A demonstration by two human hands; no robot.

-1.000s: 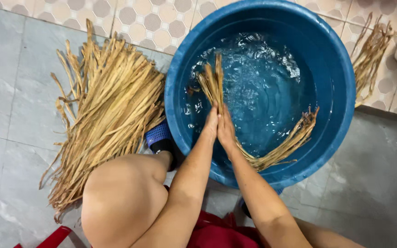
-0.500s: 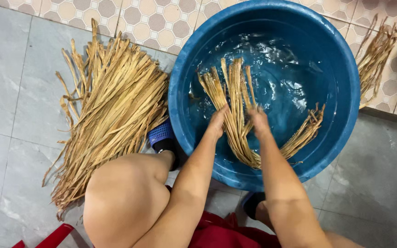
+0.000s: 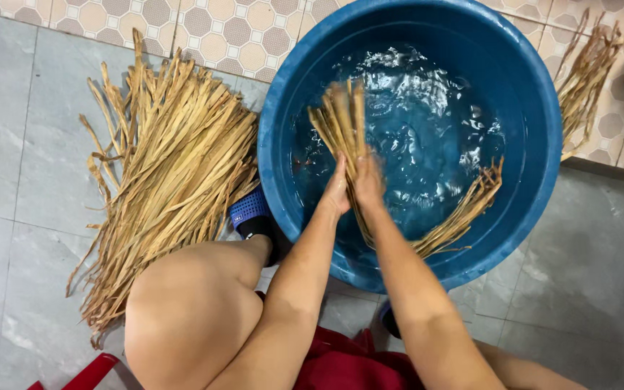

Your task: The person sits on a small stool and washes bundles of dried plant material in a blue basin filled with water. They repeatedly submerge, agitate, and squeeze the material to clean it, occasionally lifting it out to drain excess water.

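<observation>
Fingers of both hands, left hand (image 3: 337,191) and right hand (image 3: 368,184), clasp wet straw (image 3: 341,119) in a blue basin (image 3: 529,144) on grey floor tiles (image 3: 9,130), dry straw pile (image 3: 167,173) alongside.

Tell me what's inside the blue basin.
The blue basin holds rippling water and a bent bundle of dried straw strips. Left hand and right hand press it between them, covering the strips there.
</observation>
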